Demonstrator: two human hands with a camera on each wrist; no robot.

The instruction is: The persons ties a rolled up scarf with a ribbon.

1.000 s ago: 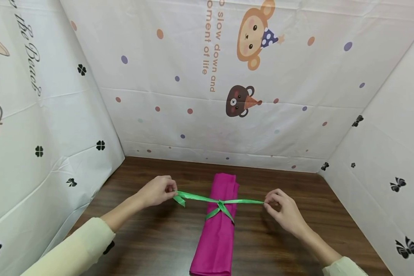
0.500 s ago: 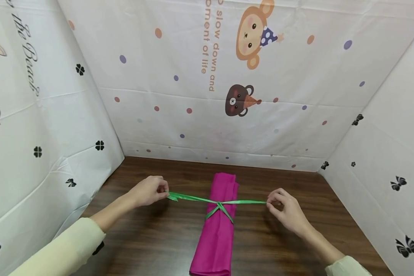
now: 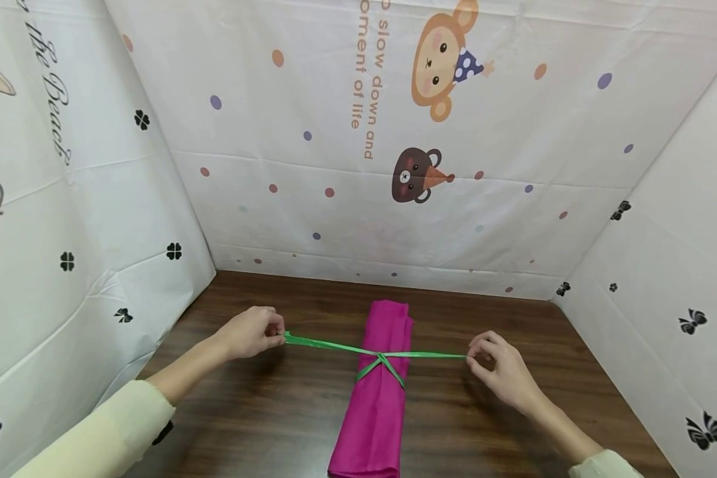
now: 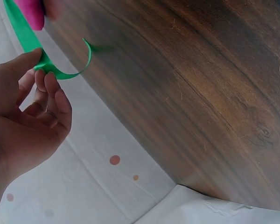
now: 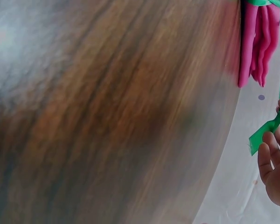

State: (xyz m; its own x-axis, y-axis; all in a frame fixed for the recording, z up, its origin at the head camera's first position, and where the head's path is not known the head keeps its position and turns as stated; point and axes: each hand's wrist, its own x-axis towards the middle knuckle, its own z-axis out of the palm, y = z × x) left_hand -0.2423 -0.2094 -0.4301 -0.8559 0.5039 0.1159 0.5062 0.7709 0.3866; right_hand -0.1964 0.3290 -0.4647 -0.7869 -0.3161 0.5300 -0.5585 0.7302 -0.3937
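Both hands have drawn further apart since a second ago, and the green ribbon (image 3: pixel 375 352) now runs taut and nearly straight where it sagged a little before. It crosses in a knot on top of the rolled magenta cloth (image 3: pixel 378 392), which lies lengthwise mid-surface, its far end toward the back edge and its near end at the front edge. My left hand (image 3: pixel 248 332) pinches one ribbon end between thumb and fingertips; the short tail curls free past the pinch in the left wrist view (image 4: pixel 70 65). My right hand (image 3: pixel 502 370) pinches the other end likewise, tail sticking out below the fingers (image 5: pixel 270 161). Dark wooden surface (image 3: pixel 263 411) under all; printed white sheets wall it on three sides.

Step in hand, as I judge it: cinching the first knot snug around the roll. Next move would call for keeping tension even on both ends, so the knot stays centred and the roll does not skew, then forming loops for a bow.
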